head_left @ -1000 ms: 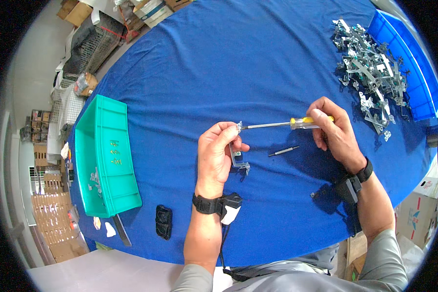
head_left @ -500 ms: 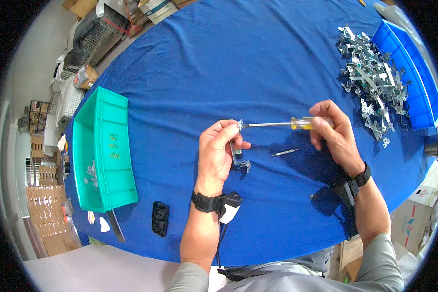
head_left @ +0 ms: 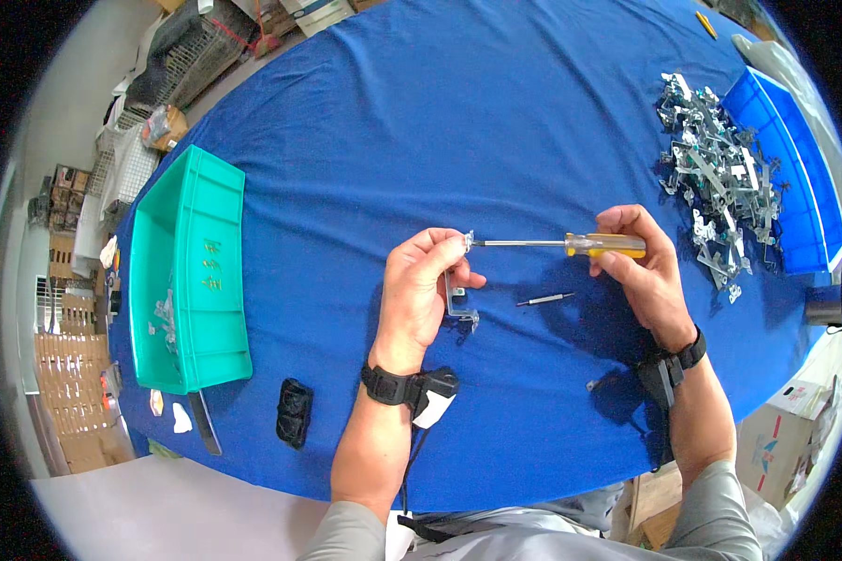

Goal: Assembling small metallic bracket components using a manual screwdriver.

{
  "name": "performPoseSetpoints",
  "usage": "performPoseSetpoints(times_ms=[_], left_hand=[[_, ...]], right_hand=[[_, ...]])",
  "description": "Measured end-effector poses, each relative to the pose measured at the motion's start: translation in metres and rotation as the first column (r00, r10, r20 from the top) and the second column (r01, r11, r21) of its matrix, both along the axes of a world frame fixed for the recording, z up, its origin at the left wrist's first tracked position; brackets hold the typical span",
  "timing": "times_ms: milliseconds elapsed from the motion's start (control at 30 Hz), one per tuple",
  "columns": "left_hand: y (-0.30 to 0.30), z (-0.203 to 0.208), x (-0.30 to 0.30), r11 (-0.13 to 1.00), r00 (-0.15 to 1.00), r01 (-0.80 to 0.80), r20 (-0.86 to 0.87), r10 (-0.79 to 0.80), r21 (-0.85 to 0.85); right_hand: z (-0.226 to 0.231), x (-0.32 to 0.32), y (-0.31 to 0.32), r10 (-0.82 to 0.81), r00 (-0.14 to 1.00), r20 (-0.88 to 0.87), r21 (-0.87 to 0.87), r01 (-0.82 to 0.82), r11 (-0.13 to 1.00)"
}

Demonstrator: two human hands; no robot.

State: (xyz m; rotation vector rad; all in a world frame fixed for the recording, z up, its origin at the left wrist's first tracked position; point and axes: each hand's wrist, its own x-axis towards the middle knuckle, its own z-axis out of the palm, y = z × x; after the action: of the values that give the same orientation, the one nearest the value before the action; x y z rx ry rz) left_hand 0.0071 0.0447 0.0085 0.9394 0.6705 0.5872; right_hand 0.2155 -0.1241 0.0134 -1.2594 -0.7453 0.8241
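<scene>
My left hand (head_left: 415, 290) pinches a bent metal bracket (head_left: 453, 306) between thumb and fingers, its lower foot sticking out below. Level with its top end lies a screwdriver (head_left: 604, 245) with a clear yellow handle, its shaft pointing left and the tip meeting the bracket's top. The fingers of my right hand (head_left: 644, 271) are closed around the handle. Whether a screw sits under the tip is too small to make out. On the blue cloth between my hands rests a small thin double-ended tool (head_left: 544, 299).
A green bin (head_left: 217, 346) with a few metal pieces stands at left. Beside a blue bin (head_left: 795, 178) at right lies a heap of metal brackets (head_left: 711, 168). A black case (head_left: 294, 412) lies near the left front. Blue cloth (head_left: 421, 122) covers the table.
My right fingers have shifted on the handle, showing more of it. The bracket stays in my left hand. The whole view has shifted slightly.
</scene>
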Motion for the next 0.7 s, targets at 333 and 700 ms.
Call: performPoseSetpoints(times_ms=[333,700], left_hand=[[0.001,-0.001,-0.001,1.000,1.000,-0.017,0.015,0.017,0.006],[0.001,-0.005,-0.002,1.000,0.999,-0.024,0.031,0.024,0.017]], right_hand=[[0.004,0.004,-0.002,0.035,0.999,0.010,-0.142,-0.033,0.989],[0.002,0.009,-0.007,0.109,0.993,-0.037,-0.201,-0.114,0.973]])
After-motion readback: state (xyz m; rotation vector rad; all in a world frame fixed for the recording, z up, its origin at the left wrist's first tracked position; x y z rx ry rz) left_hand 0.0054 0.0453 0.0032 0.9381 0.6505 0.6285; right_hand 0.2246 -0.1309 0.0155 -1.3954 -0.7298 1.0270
